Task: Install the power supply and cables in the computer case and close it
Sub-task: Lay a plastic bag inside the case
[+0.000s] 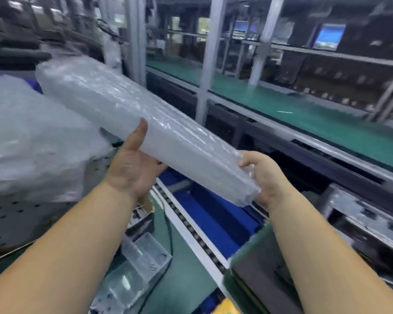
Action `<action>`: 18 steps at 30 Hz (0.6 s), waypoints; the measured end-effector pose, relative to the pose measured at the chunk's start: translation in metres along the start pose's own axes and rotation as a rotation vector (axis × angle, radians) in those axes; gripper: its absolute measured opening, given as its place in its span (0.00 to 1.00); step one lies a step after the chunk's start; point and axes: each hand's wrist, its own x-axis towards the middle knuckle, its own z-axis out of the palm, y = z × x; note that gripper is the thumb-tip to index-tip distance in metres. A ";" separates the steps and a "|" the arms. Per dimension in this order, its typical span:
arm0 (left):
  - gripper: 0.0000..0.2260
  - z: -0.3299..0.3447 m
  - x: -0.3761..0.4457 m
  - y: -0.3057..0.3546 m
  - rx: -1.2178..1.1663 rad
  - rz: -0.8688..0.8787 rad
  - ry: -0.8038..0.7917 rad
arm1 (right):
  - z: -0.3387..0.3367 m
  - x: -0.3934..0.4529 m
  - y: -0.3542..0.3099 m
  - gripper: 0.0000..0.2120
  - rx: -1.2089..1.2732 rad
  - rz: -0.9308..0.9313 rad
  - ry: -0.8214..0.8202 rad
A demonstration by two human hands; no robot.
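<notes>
— Head view: what room and surfaces?
— A blurred factory line. One green mat bench (293,105) crosses the upper right; one roller conveyor (191,225) runs through the lower centre.
— What's at the left?
— One heap of plastic wrap (32,141).
— The hands?
— Two. The left hand (134,164) cups and the right hand (264,175) grips one long clear wrapped bundle (132,112), mid-frame. One clear bin (143,257) sits below.

Translucent white plastic stack (132,109), green belt (281,103), blue tray (209,214)
</notes>
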 end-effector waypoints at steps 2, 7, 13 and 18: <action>0.40 0.027 -0.002 -0.034 -0.100 -0.062 -0.084 | -0.039 -0.024 -0.002 0.18 -0.049 0.012 0.051; 0.35 0.082 -0.014 -0.113 -0.145 -0.148 -0.099 | -0.125 -0.078 -0.001 0.08 -0.510 -0.074 0.254; 0.36 0.134 -0.035 -0.201 -0.126 -0.191 -0.097 | -0.200 -0.138 0.008 0.22 -1.180 -0.249 0.462; 0.30 0.174 -0.054 -0.277 -0.112 -0.351 -0.241 | -0.228 -0.180 0.013 0.31 -1.323 -0.397 0.442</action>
